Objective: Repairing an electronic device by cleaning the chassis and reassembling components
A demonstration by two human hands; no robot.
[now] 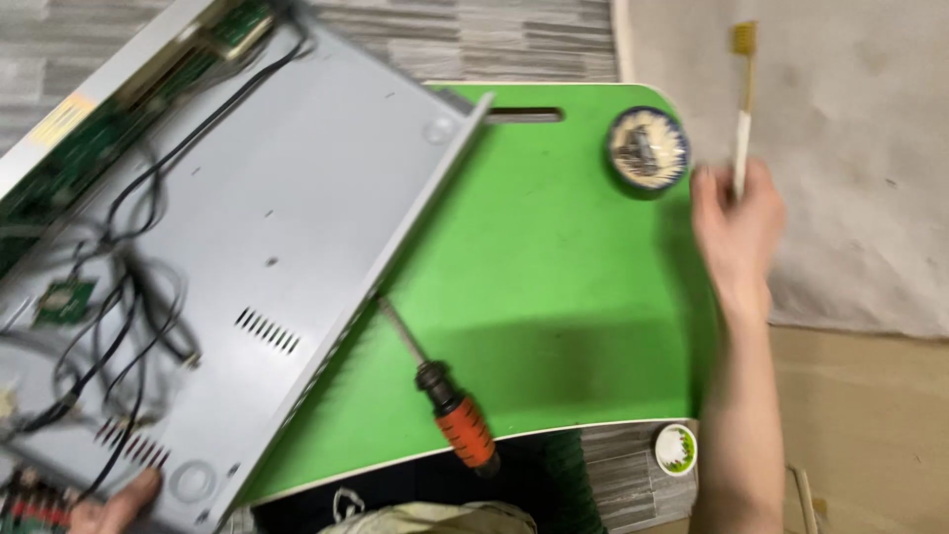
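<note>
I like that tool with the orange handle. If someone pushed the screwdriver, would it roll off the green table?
Probably it would roll: the screwdriver has a rounded handle and thin round shaft. Its handle end already pokes past the green table edge, so a nudge might tip it off. It looks stiff, not bendy.

Even, fairly bright indoor light falls from above; no hard glare, only a soft sheen on the open grey sheet-metal chassis (297, 227); a broad, soft-edged shadow lies across the near part of the bright green bench (554, 267), darkest under its front rim; a fainter shadow hugs the chassis edge; motion blur smears the whole view, strongest on the chassis wiring at the left and on the right hand (736, 232) with its white-handled brush with yellow bristles (741, 109); the orange-and-black-handled screwdriver (445, 396) and the small round dark-blue tin (647, 148) look soft too; the left hand (109, 509) at the lower corner is blurred and cropped.
</note>
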